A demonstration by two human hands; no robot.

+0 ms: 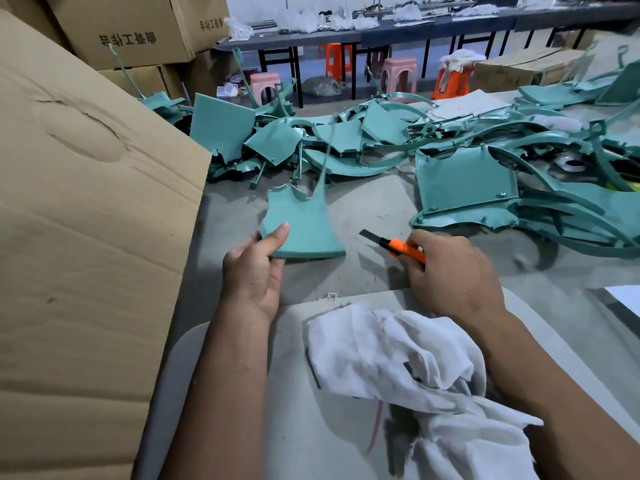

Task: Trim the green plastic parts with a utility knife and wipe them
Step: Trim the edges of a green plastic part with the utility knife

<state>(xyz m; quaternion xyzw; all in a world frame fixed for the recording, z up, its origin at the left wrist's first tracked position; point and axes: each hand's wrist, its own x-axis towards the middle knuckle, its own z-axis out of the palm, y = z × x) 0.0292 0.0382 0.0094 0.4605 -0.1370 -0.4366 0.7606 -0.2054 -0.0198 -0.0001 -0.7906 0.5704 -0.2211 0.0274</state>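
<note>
Large brown corrugated cardboard box [86,254] stands at far left, against the grey desk [381,202]. Left hand [254,268]: grip grasping the near-left corner of a flat teal-green plastic part with a thin sprue stem [304,226], thumb on top, part raised off the desk. Right hand [453,271]: grip clenched round an orange utility knife [398,247], dark blade extended, pointing toward the part, not touching it. Crumpled white cloth [415,375] lies nearest, between the forearms. Heap of teal-green plastic parts [467,178] spreads behind and right.
</note>
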